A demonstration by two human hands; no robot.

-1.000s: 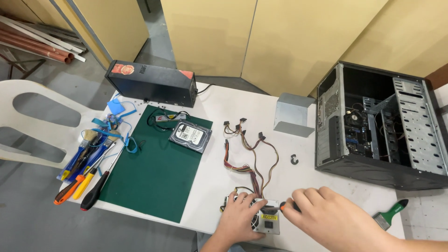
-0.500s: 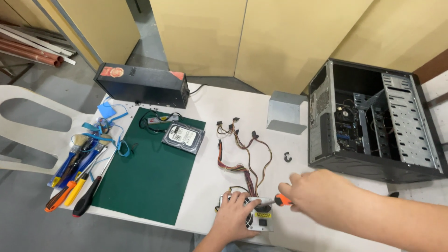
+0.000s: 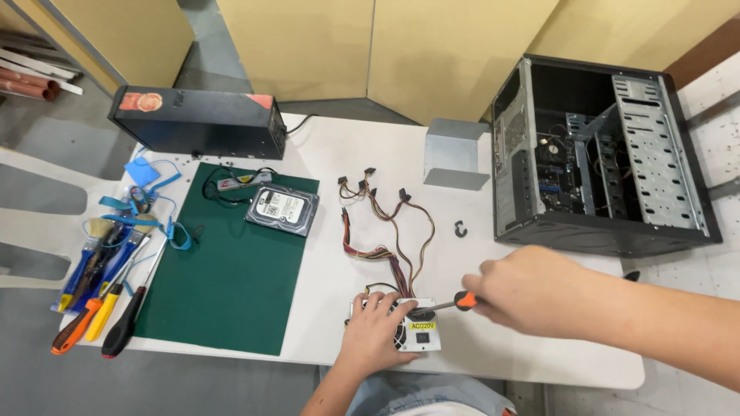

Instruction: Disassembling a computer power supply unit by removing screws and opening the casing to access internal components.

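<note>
A grey power supply unit [image 3: 420, 333] lies at the near edge of the white table [image 3: 347, 154], with a bundle of coloured cables [image 3: 389, 223] running away from it. My left hand [image 3: 375, 331] rests flat on top of the unit. My right hand [image 3: 532, 289] grips a screwdriver with an orange and black handle [image 3: 461, 301]; its metal shaft points left, the tip at the unit's face.
An open black computer case [image 3: 609, 154] stands at the right. A green mat [image 3: 231, 270] carries a hard drive [image 3: 282, 209] and a small cable. A black box [image 3: 196, 122] lies at the back left, several hand tools [image 3: 100, 285] at the left edge, a grey metal bracket [image 3: 455, 154] near the case.
My right hand has picked up the screwdriver and brought its tip to the power supply. My left hand stays on the unit. The view has shifted a little.
</note>
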